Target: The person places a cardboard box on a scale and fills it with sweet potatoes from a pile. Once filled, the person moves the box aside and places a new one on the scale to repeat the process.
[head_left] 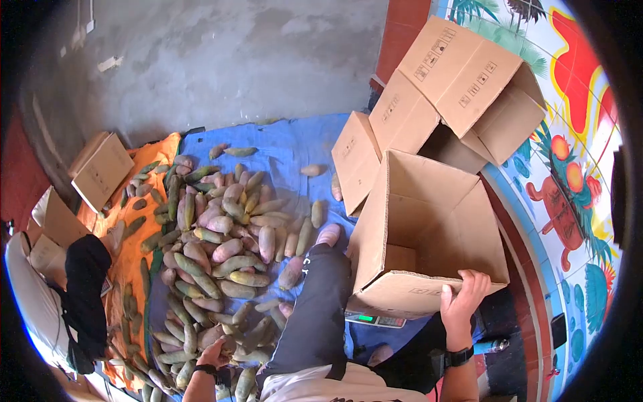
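Note:
My right hand (462, 298) grips the near rim of a large open cardboard box (429, 234), which stands tilted on a digital scale (375, 319) and looks empty inside. My left hand (216, 352) is low at the near edge of a heap of long green and pink fruits (221, 261), fingers closed around one fruit. My leg in dark trousers (315, 308) stretches out between the heap and the box.
The fruits lie on a blue tarp (288, 147) and an orange cloth (127, 254). More open cardboard boxes (462, 87) stand behind the near one. Flattened cartons (100, 167) and a dark garment (84, 281) lie at left. A painted wall (576, 167) is at right.

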`<state>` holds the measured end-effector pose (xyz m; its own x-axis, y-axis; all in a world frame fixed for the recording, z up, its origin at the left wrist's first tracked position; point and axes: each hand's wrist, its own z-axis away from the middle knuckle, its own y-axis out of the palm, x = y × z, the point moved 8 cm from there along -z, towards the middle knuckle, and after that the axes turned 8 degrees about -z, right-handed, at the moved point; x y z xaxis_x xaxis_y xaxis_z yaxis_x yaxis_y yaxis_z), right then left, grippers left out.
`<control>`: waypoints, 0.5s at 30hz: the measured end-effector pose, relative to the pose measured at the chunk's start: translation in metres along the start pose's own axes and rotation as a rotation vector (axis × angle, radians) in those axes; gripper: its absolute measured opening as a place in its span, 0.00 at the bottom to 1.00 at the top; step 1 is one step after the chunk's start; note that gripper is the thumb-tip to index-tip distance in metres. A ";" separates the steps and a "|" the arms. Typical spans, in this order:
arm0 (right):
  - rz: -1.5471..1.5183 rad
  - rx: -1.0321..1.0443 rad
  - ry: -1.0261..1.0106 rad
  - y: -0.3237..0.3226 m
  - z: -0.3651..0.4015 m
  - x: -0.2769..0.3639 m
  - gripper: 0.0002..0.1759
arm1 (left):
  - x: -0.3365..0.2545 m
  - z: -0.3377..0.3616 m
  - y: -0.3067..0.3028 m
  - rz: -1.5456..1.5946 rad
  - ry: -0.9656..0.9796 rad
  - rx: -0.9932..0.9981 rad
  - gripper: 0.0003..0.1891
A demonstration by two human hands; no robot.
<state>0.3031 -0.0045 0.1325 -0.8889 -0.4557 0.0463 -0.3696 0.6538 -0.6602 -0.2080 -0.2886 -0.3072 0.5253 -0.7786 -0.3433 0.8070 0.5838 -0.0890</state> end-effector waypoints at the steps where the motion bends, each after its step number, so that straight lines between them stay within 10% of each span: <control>1: -0.008 -0.001 -0.002 0.000 0.000 -0.001 0.24 | 0.006 -0.020 0.001 0.045 -0.011 0.093 0.17; 15: -0.037 -0.019 0.019 -0.003 0.001 -0.001 0.25 | -0.147 0.123 0.113 -0.001 0.603 0.369 0.26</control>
<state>0.3056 -0.0066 0.1337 -0.8794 -0.4685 0.0845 -0.4072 0.6483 -0.6433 -0.1610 -0.1363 -0.1517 0.3696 -0.4532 -0.8111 0.9022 0.3838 0.1967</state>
